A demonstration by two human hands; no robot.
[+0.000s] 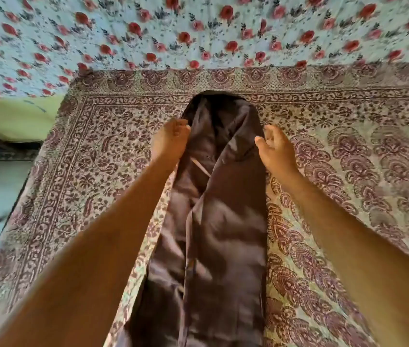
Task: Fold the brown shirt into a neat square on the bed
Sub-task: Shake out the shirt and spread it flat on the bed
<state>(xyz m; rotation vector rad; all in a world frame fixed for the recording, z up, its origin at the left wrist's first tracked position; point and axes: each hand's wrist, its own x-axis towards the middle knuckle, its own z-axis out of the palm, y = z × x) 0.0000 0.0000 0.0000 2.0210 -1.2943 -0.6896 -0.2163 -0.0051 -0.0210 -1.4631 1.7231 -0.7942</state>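
Brown shirt (213,209) lies as a long narrow strip down the bed (348,196), 12 to 6 o'clock. Left hand (169,141) touches its edge, fingers curled, grip unclear; right hand (274,149) beside it, fingers spread. Lengthwise fold looks done; next, bring ends together crosswise

Soft, even daylight fills the scene, fairly bright, with no hard shadows; its source cannot be told. The brown shirt (213,221) carries pale sheen along its folds, strongest near the middle. Motion blur smears the rose-printed cloth (198,28) at the far side and the near forearms, and the right hand (274,149) and left hand (169,141) look soft. Wide-angle distortion bows the patterned bedspread (336,171) border, stretching things toward the edges
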